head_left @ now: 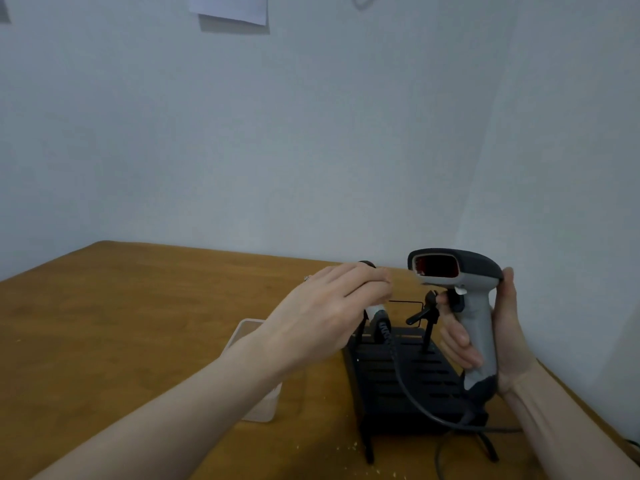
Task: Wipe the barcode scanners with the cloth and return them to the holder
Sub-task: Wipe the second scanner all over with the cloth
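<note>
Scanner (476, 306) stands upright, gripped in my right hand (498, 334); my left hand (332, 306) grips the holder's (408, 372) second scanner (375, 315), leftward.

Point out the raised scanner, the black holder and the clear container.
raised scanner (479, 327): head view, on its grey handle.
black holder (429, 375): head view, on its slotted base.
clear container (242, 336): head view, on its far rim.

Pale wall (311, 133) meeting at a far-right corner; paper (228, 8) hanging at top left; wooden table (121, 323) occupying the near field under dim light.
</note>
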